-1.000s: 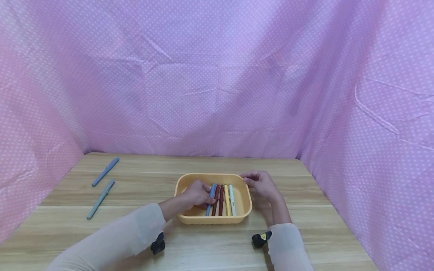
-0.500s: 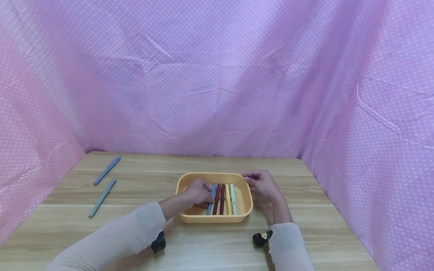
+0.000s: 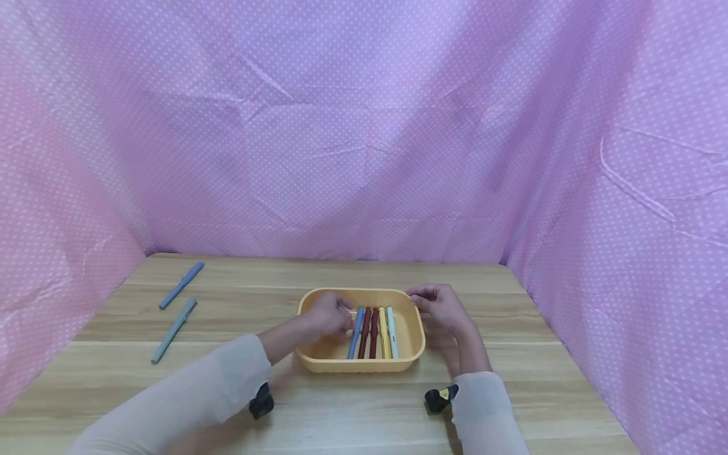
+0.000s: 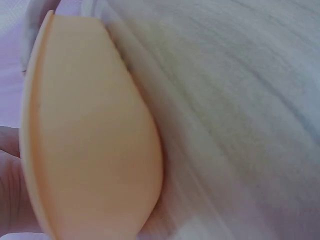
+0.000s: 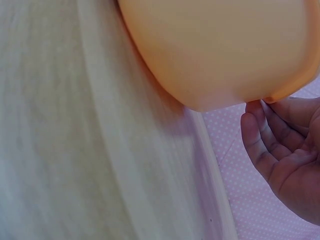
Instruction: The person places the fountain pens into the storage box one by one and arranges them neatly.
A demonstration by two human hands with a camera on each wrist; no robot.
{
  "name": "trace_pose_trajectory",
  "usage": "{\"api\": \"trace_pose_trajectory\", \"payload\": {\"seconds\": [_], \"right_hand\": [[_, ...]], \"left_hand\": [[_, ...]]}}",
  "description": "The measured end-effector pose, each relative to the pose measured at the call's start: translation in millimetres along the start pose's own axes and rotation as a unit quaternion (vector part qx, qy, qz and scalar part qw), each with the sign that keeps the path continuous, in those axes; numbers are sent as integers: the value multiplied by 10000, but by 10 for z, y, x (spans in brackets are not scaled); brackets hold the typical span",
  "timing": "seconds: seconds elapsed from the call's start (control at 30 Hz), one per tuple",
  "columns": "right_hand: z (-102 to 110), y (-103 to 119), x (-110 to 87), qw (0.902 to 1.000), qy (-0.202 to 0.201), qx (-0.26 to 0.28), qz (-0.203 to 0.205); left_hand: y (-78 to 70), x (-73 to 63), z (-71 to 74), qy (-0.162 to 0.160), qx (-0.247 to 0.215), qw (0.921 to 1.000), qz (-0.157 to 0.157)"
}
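Note:
A yellow-orange tray (image 3: 364, 366) stands on the table with several capped pens side by side in it: a blue pen (image 3: 355, 333), two dark red pens (image 3: 373, 335), a yellow pen (image 3: 385, 335) and a pale mint pen (image 3: 392, 333). Inside the tray's left part is my left hand (image 3: 330, 314), loosely bent, its fingertips just left of the blue pen with nothing seen between them. In the left wrist view, the tray's wall (image 4: 95, 130) hides most of that hand. My right hand (image 3: 442, 308) pinches the tray's far right corner, as the right wrist view also shows.
On the table's left lie a blue pen (image 3: 182, 285) and a grey-green pen (image 3: 174, 331), both slanted and apart. Pink dotted cloth (image 3: 364, 139) hangs behind the wooden table (image 3: 352, 417) and along both sides.
My left hand has let go of the blue pen in the tray and drawn slightly left and up from it. The right hand stays at the tray's corner.

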State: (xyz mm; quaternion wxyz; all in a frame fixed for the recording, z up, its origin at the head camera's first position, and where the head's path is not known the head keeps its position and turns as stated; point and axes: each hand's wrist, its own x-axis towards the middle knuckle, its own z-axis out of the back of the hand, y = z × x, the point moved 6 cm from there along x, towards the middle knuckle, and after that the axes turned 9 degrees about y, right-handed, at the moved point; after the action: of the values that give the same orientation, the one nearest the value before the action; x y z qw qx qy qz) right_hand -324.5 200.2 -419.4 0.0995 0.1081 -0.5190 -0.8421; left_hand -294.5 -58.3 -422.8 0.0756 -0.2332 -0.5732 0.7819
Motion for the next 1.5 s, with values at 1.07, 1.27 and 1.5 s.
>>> {"api": "trace_pose_trajectory", "payload": {"seconds": [1.07, 1.27, 1.5], "right_hand": [[13, 10, -5, 9999, 65, -11, 107], [7, -19, -4, 9999, 83, 11, 75], [10, -38, 7, 9999, 72, 66, 88]], "left_hand": [[-42, -546, 900, -288, 87, 9993, -214], [26, -655, 1062, -439, 144, 9989, -122], [95, -783, 1314, -559, 272, 9981, -17]]}}
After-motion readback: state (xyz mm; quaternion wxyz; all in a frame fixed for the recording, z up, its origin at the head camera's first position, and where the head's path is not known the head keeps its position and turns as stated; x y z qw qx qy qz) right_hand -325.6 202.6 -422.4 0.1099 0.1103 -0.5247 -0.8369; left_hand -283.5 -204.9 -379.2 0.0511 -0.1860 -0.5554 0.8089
